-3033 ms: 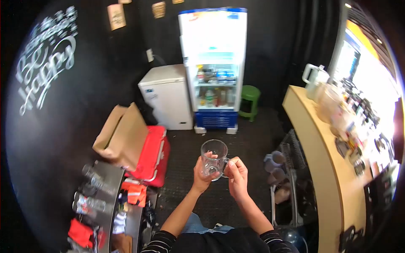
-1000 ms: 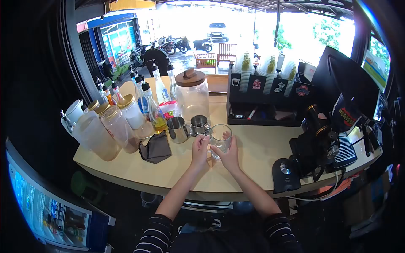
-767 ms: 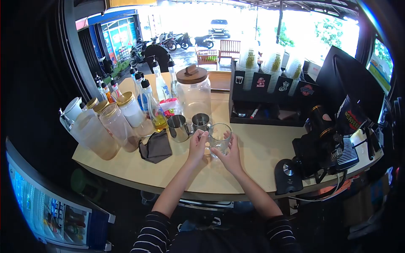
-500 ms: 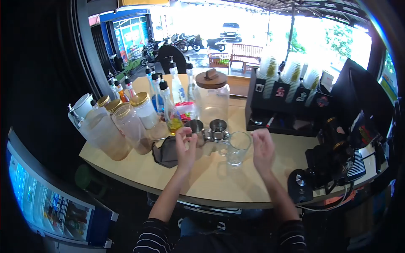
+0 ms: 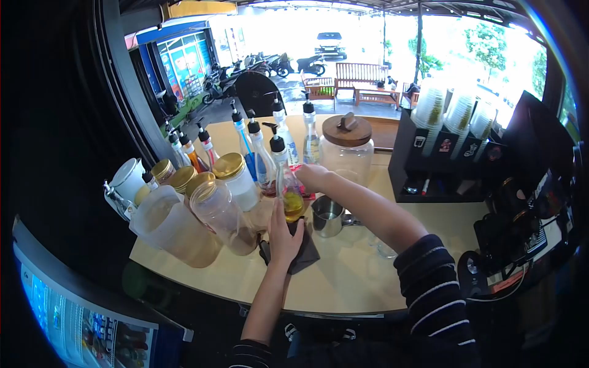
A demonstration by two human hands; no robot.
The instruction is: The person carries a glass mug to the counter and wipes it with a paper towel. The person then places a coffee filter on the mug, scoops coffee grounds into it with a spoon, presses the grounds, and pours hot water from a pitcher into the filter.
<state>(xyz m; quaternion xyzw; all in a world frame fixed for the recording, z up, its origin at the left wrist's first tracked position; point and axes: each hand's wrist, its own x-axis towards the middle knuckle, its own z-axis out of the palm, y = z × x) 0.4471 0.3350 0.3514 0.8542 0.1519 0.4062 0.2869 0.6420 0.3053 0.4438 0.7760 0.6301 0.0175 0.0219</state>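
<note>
My left hand [image 5: 285, 239] is low beside a pump bottle [image 5: 293, 199] holding yellow-green liquid. Its fingers lie along the bottle's base and the thumb is spread away, over a dark cloth [image 5: 305, 254]. Past that bottle, my right hand [image 5: 311, 178] reaches across to a red packet [image 5: 309, 196], which it partly covers. The right fingertips are hidden, so its grip does not show. A metal pitcher [image 5: 327, 218] stands just below the right forearm. That forearm hides most of a glass mug [image 5: 385, 248].
Clear jars [image 5: 224, 214] and a frosted pitcher [image 5: 175, 227] crowd the left of the counter. A large wooden-lidded jar [image 5: 347, 150] stands behind the right forearm. Farther right are a black cup rack [image 5: 438, 159] with stacked cups and dark machines [image 5: 512, 227].
My right hand has crossed leftward from beside the glass mug to the red packet. My left hand has lowered to the pump bottle's base. The view has shifted, too.
</note>
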